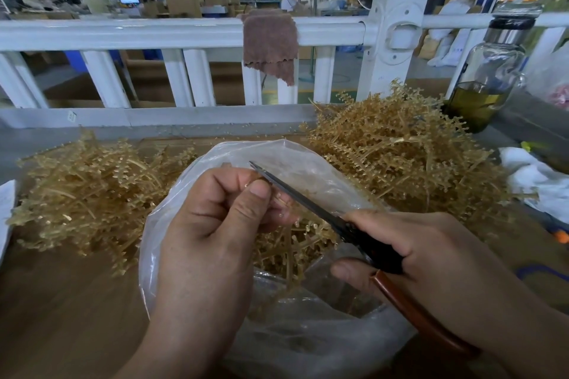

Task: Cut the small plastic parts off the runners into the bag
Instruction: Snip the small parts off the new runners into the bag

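Observation:
My left hand (pixel 215 224) pinches a tan plastic runner (pixel 278 198) between thumb and fingers, over the open clear plastic bag (pixel 308 332). My right hand (pixel 425 261) grips scissors (pixel 295 192) with brown handles; the blades look nearly closed and lie against the runner beside my left thumb. More tan runners (pixel 295 243) lie inside the bag under both hands. A pile of runners (pixel 92 194) lies to the left of the bag and a bigger pile (pixel 400 148) to the right.
A white railing (pixel 154 34) with a brown cloth (pixel 269 43) draped over it runs behind the brown table (pixel 61 301). A glass bottle (pixel 489 71) with yellow-green liquid stands at right, near white rags (pixel 535 178). People work in the background.

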